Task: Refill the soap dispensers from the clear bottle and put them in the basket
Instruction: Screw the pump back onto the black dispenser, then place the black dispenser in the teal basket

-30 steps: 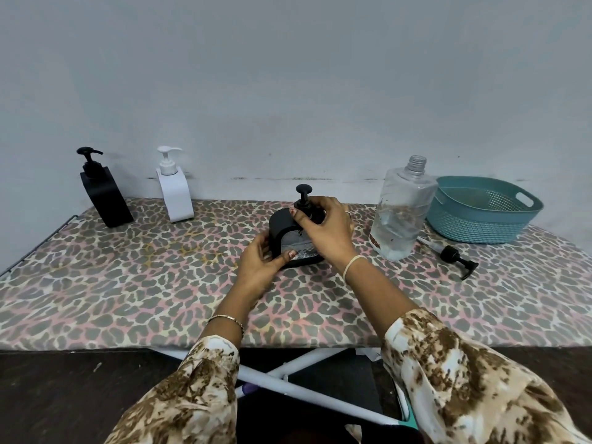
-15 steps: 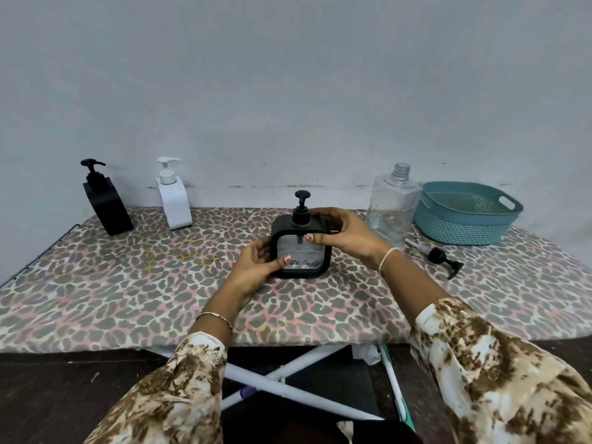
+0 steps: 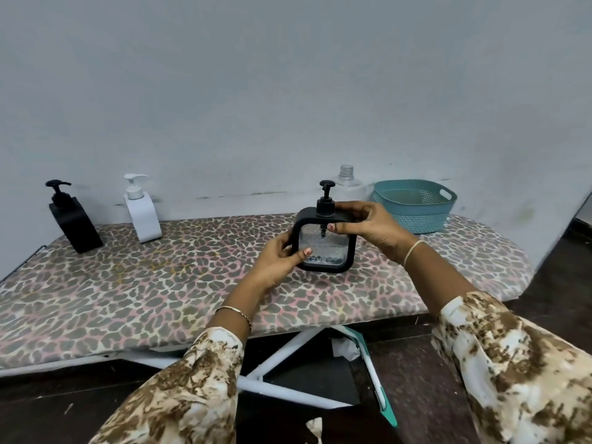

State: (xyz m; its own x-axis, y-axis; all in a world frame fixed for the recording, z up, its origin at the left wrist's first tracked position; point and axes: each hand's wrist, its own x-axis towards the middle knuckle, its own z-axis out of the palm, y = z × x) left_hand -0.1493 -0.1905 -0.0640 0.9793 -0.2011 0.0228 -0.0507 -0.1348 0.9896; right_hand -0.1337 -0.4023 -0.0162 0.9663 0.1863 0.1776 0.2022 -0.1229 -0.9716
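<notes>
Leopard-print board (image 3: pixel 160 299), teal basket (image 3: pixel 413 216) at its two o'clock. Square black dispenser (image 3: pixel 325 251), centre, upright: left hand (image 3: pixel 275 261) grips its side, right hand (image 3: pixel 371 225) pinches its top corner. Risk, I judge: clipping the uncapped clear bottle (image 3: pixel 347 187) behind, at twelve o'clock.

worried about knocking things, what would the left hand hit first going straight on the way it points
Beyond the square dispenser that the left hand grips, probably the clear bottle standing behind it, though depth is unclear.
</notes>
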